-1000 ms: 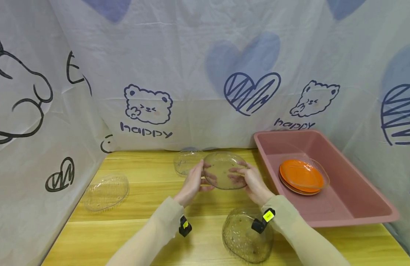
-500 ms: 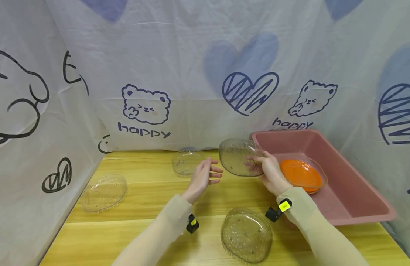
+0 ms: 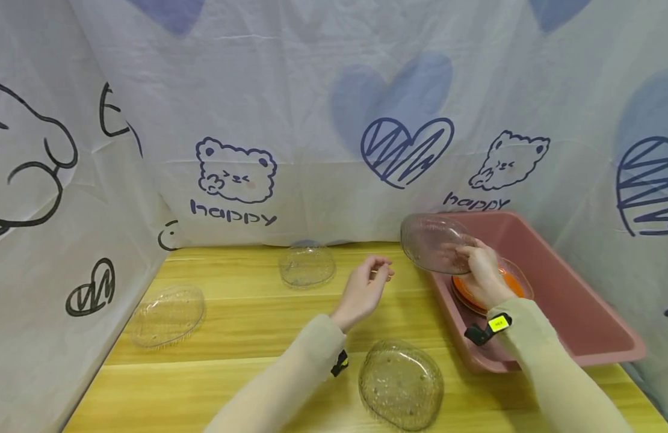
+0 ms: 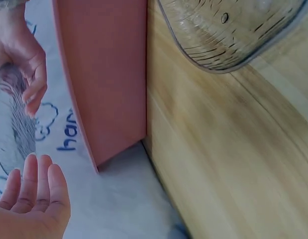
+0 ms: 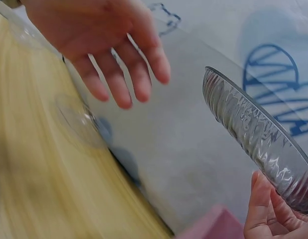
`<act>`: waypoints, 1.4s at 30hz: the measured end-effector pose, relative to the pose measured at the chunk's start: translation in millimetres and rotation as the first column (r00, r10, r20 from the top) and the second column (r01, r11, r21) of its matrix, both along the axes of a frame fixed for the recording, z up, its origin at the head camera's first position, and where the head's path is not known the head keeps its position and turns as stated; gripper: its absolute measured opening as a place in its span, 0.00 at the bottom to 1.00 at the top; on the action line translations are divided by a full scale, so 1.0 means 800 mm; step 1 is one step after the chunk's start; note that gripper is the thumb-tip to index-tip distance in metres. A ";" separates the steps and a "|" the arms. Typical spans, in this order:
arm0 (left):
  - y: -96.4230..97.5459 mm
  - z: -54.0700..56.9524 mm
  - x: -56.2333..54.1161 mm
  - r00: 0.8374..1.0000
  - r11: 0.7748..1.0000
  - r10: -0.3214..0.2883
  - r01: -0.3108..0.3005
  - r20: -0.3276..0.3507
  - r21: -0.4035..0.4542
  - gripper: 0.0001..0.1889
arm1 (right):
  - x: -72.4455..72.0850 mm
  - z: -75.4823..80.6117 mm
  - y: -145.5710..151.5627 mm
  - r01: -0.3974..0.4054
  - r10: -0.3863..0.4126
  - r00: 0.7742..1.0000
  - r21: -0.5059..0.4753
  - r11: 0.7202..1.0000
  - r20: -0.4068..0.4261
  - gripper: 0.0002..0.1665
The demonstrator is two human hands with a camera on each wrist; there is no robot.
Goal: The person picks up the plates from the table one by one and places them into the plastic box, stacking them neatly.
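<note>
My right hand (image 3: pixel 482 270) grips the right edge of a clear, ribbed plastic plate (image 3: pixel 428 240), tilted over the left rim of a pink tub (image 3: pixel 572 325). In the right wrist view that plate (image 5: pixel 258 134) shows side-on, with thumb and fingers at its lower end. To its left, above the table, my left hand (image 3: pixel 363 291) holds nothing; its fingers (image 5: pixel 119 89) are spread and relaxed. Inside the tub lie an orange plate (image 3: pixel 510 282) and a clear plate (image 3: pixel 525 282), partly hidden behind my right hand.
On the wooden table (image 3: pixel 247 337) rest a smoky clear plate (image 3: pixel 401 385) at the front, a clear plate (image 3: pixel 307 266) near the back, and another clear plate (image 3: pixel 168 316) at the left. A white cloth (image 3: pixel 312 120) with drawings hangs behind.
Both hands held the plate at first. The left hand let go, and the right hand carried the plate rightward to the tub's rim. The left hand has drifted right too.
</note>
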State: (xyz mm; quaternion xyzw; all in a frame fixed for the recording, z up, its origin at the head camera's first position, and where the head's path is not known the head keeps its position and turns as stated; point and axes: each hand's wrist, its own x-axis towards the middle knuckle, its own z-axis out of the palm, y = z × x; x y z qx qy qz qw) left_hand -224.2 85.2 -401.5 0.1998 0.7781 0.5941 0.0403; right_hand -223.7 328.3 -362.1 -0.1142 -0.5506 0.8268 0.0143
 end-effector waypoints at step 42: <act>0.094 -0.035 0.034 0.739 0.658 -0.535 0.061 -0.409 -0.750 0.22 | -0.009 -0.059 0.129 0.053 -0.063 0.997 0.212 0.976 0.044 0.38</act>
